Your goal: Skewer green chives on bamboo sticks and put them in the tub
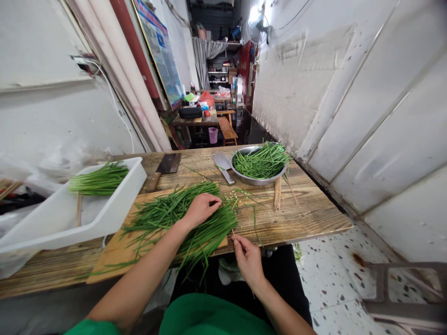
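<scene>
A loose heap of garlic chives lies across a wooden cutting board, with the cut ends toward the right. My left hand rests over the heap, its thumb and fingers pinched together; whatever is between them is hidden. At the board's right front corner, my right hand is closed on a thin bamboo skewer, whose tip points up at the chives' cut ends. Small pale trimmings are scattered beside the heap. More chives fill a steel bowl behind.
A dark cleaver and a steel cleaver lie on the wooden table. Bamboo skewers sit by the bowl. At left, a white tray holds a chive bundle. A grey plastic stool stands at right.
</scene>
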### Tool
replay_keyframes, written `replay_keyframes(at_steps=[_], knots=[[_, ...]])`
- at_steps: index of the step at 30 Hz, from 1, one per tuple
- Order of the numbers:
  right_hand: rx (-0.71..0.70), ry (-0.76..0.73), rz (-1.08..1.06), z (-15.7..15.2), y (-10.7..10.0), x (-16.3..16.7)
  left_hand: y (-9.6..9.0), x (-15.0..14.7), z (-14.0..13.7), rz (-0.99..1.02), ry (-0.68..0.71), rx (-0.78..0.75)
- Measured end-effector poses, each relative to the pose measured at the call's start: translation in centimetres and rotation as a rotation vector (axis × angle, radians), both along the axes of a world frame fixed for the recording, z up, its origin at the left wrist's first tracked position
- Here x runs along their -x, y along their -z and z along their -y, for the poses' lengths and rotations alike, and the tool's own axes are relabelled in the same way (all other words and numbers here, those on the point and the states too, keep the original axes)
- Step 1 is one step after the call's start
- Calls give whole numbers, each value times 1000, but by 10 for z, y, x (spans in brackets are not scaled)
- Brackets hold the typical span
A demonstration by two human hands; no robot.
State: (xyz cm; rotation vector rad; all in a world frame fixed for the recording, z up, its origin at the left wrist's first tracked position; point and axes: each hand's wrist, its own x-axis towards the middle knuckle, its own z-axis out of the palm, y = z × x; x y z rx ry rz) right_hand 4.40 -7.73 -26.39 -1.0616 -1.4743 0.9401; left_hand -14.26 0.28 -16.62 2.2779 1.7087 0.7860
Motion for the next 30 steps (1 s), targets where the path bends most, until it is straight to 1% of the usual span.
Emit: replay_keyframes(at_steps=[6, 9, 11, 12, 13, 16, 17, 18, 20, 22, 27, 30], knots=[[16, -11, 21, 1, -2, 0, 0, -4, 3, -17, 25, -19], [16, -10, 19, 2, -3, 0, -1, -5, 8, -45, 92, -19], [9, 0, 17, 2, -4, -1, -4, 0, 11, -51, 151, -3], [5, 4, 16, 3, -5, -1, -6, 5, 11, -44, 148, -4], [1, 5, 15, 3, -5, -2, -9, 12, 11, -35, 112, -16], [-11, 0, 2, 5, -6, -3, -17, 31, 7, -52, -59, -86], [-15, -2, -3, 5, -6, -3, -18, 35, 5, -87, -69, -99], [-19, -3, -5, 6, -6, -3, -19, 38, 3, -133, -38, -97], [-21, -6, -5, 7, -5, -3, -18, 38, -1, -229, 60, -78], [-10, -8, -3, 7, -5, -3, -14, 35, -4, -299, 111, -59], [36, -14, 22, 7, -6, -3, -2, 29, -11, -405, 105, -17], [37, -11, 27, 6, -6, -3, -1, 30, -13, -392, 119, -28]])
